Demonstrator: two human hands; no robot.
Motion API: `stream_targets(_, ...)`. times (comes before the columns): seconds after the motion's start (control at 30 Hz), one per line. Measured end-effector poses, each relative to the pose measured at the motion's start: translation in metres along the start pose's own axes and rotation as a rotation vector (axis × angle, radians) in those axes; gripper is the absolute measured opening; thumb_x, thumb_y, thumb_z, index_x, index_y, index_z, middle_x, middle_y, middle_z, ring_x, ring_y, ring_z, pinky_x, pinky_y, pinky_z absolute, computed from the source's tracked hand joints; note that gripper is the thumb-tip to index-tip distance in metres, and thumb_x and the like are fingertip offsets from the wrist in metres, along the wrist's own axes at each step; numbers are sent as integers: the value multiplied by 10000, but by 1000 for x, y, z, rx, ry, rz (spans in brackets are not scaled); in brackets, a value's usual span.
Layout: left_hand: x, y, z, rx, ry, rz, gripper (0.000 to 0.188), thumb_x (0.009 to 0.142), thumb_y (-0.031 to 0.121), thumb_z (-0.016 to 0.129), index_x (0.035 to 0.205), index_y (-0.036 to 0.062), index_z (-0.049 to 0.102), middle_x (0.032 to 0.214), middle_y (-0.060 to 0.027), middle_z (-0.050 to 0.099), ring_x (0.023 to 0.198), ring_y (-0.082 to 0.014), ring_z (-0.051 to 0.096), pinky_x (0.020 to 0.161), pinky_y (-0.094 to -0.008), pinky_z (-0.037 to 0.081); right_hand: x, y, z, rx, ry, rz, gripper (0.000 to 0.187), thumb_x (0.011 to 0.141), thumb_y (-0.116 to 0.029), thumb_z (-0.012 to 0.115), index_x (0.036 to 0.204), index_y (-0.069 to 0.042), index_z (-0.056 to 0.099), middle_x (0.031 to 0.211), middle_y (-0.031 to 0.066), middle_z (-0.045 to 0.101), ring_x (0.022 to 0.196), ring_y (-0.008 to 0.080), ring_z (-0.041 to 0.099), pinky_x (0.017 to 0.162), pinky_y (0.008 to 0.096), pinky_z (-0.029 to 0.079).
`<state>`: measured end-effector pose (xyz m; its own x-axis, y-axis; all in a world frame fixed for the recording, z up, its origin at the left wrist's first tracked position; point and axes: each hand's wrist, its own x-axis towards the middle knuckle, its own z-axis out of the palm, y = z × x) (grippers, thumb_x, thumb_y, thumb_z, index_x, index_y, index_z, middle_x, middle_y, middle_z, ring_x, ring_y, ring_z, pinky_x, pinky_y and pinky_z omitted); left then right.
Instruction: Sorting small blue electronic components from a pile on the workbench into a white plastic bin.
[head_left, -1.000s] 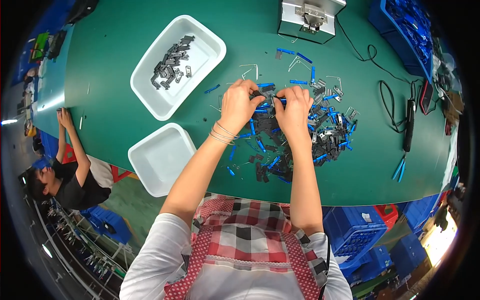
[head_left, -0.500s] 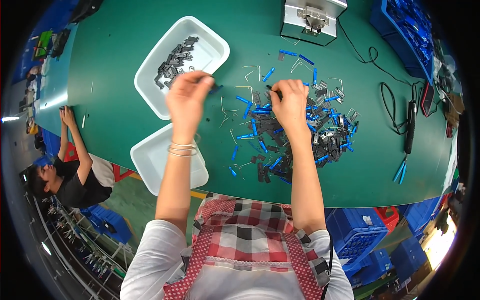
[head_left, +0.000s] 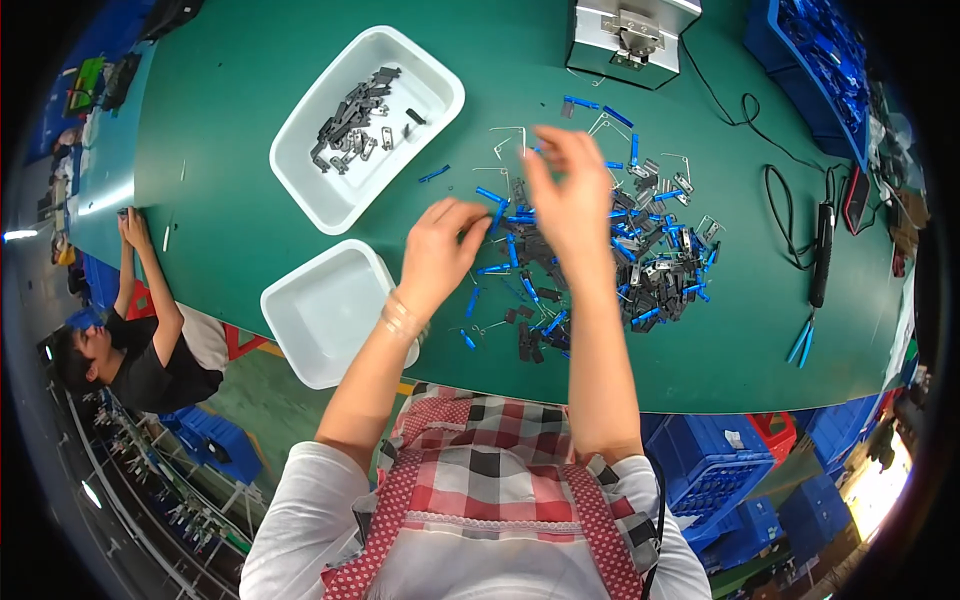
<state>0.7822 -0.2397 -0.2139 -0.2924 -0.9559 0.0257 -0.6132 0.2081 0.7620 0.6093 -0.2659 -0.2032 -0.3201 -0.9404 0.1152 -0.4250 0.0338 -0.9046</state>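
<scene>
At the left edge of a loose pile of black and blue parts (head_left: 640,270), my left hand (head_left: 437,252) has its thumb and fingertips drawn together in a pinch. Whatever may be between them is too small to make out; a blue piece (head_left: 497,216) lies right at the fingertips. My right hand (head_left: 577,195), slightly blurred, hovers over the upper left of the pile with thumb and fingers apart and nothing seen in them. A white tray (head_left: 287,160) on the left holds several small black clips (head_left: 350,120), with a separate dark piece (head_left: 415,117) near its right wall.
A second white tray (head_left: 275,300) stands nearer me. Bent wire springs (head_left: 605,125) lie around the pile. Behind are a metal device (head_left: 635,45) and a blue bin (head_left: 800,110); blue-handled pliers (head_left: 800,343) and a black corded tool (head_left: 822,250) lie right. Another person (head_left: 140,360) sits far left.
My left hand has moved right from the upper tray to the pile, and a dark piece now shows in that tray. My right hand has shifted slightly up and left, its fingers parting.
</scene>
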Motion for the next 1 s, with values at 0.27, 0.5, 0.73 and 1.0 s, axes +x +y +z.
stream_targets(0.27,53,-7,35,234,-88,92,305,688,118,829,951,59,685,960,-111,600,944,-322,546,824,-416,486,-34,51,-19,-514,-155,-120,211,716,-116,790,912,-64,729,946,81,589,951,300,524,834,428,386)
stream_targets(0.5,50,1,14,-192,-41,-30,203,773,63,747,938,24,634,753,-98,646,676,-265,640,631,-350,520,-41,61,-32,-285,90,-107,74,853,-39,676,898,3,635,820,120,660,780,312,605,709,421,461)
stream_targets(0.73,14,-1,7,265,-346,246,251,828,85,642,1064,141,708,853,-82,594,784,-305,639,654,-424,539,-76,41,-45,-66,14,3,121,876,30,619,977,-13,669,842,117,636,626,222,617,545,310,469)
stream_targets(1.0,17,1,17,338,-270,257,112,813,82,679,916,41,668,849,-111,596,786,-315,645,665,-421,546,-75,45,-19,-436,-165,-189,183,748,-61,739,920,-19,693,879,105,595,873,314,543,793,418,437)
